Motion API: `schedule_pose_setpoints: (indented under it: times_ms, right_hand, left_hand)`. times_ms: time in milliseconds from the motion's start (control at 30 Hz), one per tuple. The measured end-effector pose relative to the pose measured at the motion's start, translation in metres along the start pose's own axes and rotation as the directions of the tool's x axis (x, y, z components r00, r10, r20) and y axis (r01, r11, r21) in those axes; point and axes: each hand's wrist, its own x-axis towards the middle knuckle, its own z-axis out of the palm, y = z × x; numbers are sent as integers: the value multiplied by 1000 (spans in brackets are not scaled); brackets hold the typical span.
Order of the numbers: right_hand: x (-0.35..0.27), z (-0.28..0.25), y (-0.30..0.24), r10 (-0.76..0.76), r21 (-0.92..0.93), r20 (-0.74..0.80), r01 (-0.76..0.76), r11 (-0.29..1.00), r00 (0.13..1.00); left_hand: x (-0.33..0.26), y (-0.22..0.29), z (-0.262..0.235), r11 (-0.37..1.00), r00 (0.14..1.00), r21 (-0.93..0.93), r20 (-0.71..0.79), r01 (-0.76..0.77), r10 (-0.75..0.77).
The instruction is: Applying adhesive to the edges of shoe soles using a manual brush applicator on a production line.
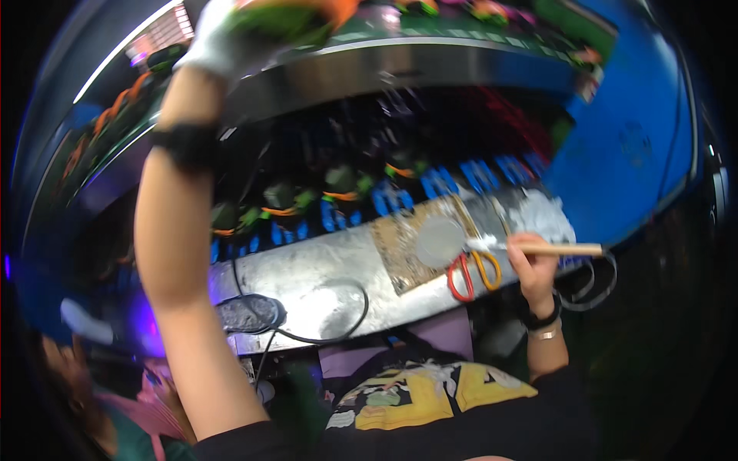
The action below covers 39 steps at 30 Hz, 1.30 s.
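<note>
My left hand (219, 42), in a white glove, is raised at the top edge, closed on a green and orange piece (288, 21) too blurred to name exactly. Low at the right, my right hand (533, 261) grips a brush (573, 250) by its light wooden handle. White-coated bristles point left, over a brown board (396, 265) that carries a round grey lid-like disc (440, 240). Just under the bristles, a red loop handle (460, 278) and an orange one (487, 269) look like those of scissors.
The metal bench (315, 265) bears a dark oval object (250, 313), a black cord (363, 303) and a crumpled white cloth (544, 215). Behind it stand several blue holders (392, 198). A green conveyor (461, 29) runs beyond; a blue panel (638, 154) rises right. Another person (142, 407) is lower left.
</note>
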Motion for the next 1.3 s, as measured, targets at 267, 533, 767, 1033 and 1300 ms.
schedule_pose_setpoints:
  times_ms: [267, 533, 767, 1033, 1300]
  right_hand:
    - [15, 11, 44, 30, -53, 54, -27, 998, 998]
    - [23, 23, 71, -7, -241, 127, 38, 970, 992]
    - [23, 22, 79, 42, -260, 173, 4, 966, 984]
    - [24, 18, 72, 125, -138, 134, -106, 985, 983]
    - [23, 36, 0, -140, 212, 283, 81, 974, 949]
  left_hand:
    - [-163, -165, 23, 811, 973, 585, -171, -29, 158]
    - [-257, -266, 14, 968, 829, 213, -559, 136, 6]
    - [-259, -263, 9, 984, 820, 177, -567, 31, 76]
    - [-242, -245, 11, 995, 879, 7, -468, -102, 93]
    - [-181, -208, 26, 857, 895, 453, -233, -246, 380]
